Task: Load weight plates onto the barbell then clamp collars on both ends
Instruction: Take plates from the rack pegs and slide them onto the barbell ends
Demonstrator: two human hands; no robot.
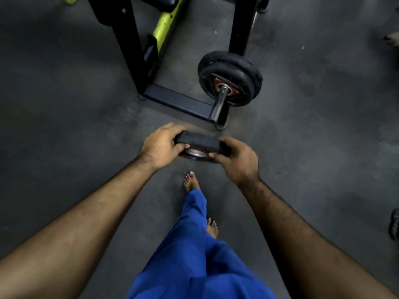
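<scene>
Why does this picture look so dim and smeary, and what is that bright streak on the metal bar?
Head view: dim light leaves the floor murky; the hands and the plate they hold are motion-blurred; the barbell sleeve shows glare; wide-angle distortion bends the edges.

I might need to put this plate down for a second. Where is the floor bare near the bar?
The floor left of the black frame is bare, as is the stretch right of the loaded plates. Crowded: around the bar end, which sits beside the frame's foot, and below both hands, where bare feet stand.
</scene>
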